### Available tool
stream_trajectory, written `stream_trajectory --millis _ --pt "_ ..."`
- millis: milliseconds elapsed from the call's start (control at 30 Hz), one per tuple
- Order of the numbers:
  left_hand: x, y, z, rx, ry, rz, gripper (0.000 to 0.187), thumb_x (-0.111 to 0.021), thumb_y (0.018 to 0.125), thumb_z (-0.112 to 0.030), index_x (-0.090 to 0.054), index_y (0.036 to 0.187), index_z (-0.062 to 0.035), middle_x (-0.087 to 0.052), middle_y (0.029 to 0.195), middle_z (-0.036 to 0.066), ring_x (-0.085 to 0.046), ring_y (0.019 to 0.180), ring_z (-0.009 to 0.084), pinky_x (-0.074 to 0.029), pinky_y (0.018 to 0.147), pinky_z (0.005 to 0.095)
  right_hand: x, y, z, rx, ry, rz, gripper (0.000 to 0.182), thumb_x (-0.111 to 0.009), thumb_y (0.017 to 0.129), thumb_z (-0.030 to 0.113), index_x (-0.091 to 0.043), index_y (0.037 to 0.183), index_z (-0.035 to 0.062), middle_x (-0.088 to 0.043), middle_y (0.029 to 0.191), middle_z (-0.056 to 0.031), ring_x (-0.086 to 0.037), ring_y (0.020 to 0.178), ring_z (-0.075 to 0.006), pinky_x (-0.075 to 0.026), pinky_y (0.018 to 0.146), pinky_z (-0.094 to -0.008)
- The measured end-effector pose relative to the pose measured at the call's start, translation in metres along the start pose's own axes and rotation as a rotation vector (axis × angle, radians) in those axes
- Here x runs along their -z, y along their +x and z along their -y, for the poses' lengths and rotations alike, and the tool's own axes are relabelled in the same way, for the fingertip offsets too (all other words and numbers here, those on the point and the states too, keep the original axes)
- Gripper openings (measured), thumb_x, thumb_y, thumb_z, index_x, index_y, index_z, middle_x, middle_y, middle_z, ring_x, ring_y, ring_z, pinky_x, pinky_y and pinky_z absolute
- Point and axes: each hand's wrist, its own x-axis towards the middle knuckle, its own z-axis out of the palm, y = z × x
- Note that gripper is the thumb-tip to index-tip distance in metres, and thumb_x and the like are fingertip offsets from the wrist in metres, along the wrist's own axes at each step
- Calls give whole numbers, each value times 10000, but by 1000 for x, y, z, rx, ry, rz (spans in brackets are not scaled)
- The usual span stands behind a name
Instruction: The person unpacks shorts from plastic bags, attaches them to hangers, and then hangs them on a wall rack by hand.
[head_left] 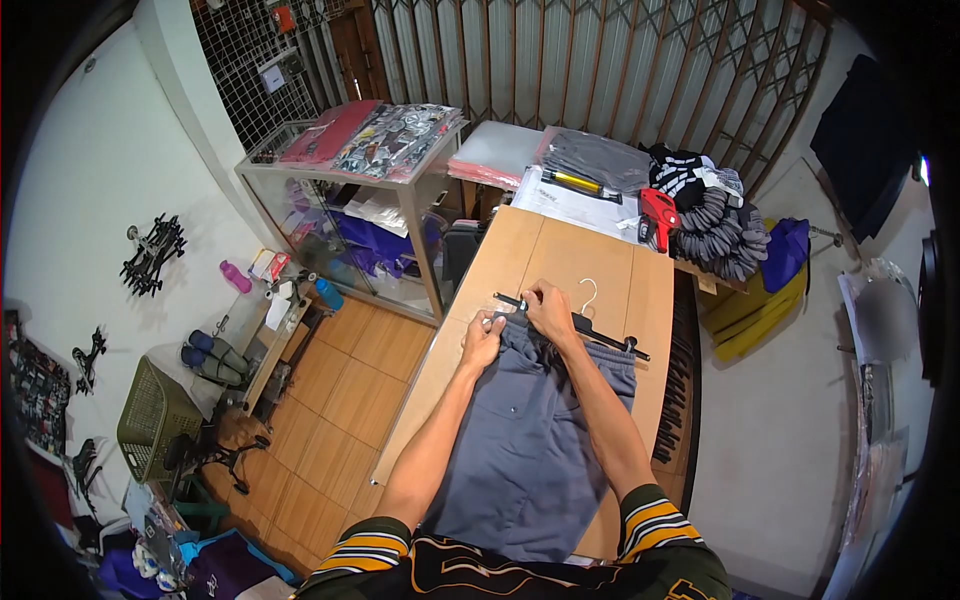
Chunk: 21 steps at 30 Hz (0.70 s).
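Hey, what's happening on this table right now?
A person is working grey shorts onto a black clip hanger on a wooden table. The left hand pinches the waistband at the hanger's left clip, and the right hand presses beside it. The hanger's other clip is free.

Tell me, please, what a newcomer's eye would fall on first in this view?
Both hands, left hand and right hand, meet at the left clip of a black hanger, pinching the waistband of grey shorts on the wooden table. Behind, a red tag gun lies beside stacked dark clothes.
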Motion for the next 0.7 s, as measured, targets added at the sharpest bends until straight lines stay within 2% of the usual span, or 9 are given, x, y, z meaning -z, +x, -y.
stream_trajectory --millis 67,133,267,333,367,433,567,633,700 --pt "1 3 3 35 -53 44 210 -614 965 -187 -576 1106 -36 -675 851 45 -526 715 82 -425 656 250 1 1 3 -15 2 19 188 -646 886 135 -663 879 -52 -672 726 -181 -647 651 -234 -498 620 -356" --pt "-1 1 4 -42 -123 26 190 -603 972 -161 -571 1108 -32 -674 869 39 -531 734 70 -422 656 231 2 3 2 -40 19 45 189 -649 884 136 -665 884 -52 -670 726 -180 -647 651 -231 -496 616 -356" --pt "-1 -3 7 -134 -89 1 213 -617 965 -177 -569 1105 -24 -676 874 55 -558 770 94 -449 696 249 2 3 0 -47 24 50 198 -651 882 145 -667 881 -52 -666 719 -175 -646 655 -228 -496 618 -356" --pt "-4 -3 7 -308 10 -115 303 -639 943 -282 -594 1115 -37 -700 981 156 -648 841 216 -497 775 336 7 3 3 -82 53 99 207 -657 878 159 -670 876 -47 -663 714 -168 -644 661 -224 -497 624 -357" --pt "-4 -4 7 -311 10 -115 303 -639 943 -282 -594 1115 -37 -700 981 156 -648 841 216 -497 775 336 7 3 4 -81 52 97 207 -657 878 159 -670 876 -47 -663 714 -168 -644 661 -224 -497 624 -357" --pt "-4 -13 -3 -325 17 -171 329 -642 936 -288 -591 1126 -24 -677 1028 186 -654 906 283 -503 808 363 6 2 6 -76 33 107 216 -662 874 173 -676 877 -42 -662 714 -169 -642 668 -223 -500 635 -358" --pt "-3 -18 -10 -270 86 -219 334 -635 938 -296 -590 1129 -25 -675 997 181 -657 917 297 -503 796 373 5 2 6 -96 35 139 220 -666 870 182 -682 886 -37 -663 722 -174 -649 682 -227 -503 645 -359" --pt "-3 -19 -9 -378 264 -314 318 -618 946 -292 -590 1119 -27 -668 991 197 -651 932 330 -498 809 395 3 -1 4 -110 -3 142 235 -667 870 194 -682 887 -41 -667 735 -188 -658 695 -233 -506 653 -365" --pt "-1 -22 -14 -338 231 -236 316 -601 955 -299 -579 1122 -32 -663 1009 204 -644 932 349 -492 821 405 2 -1 2 -140 -1 146 244 -666 871 199 -682 886 -44 -669 741 -193 -661 702 -240 -507 658 -370"
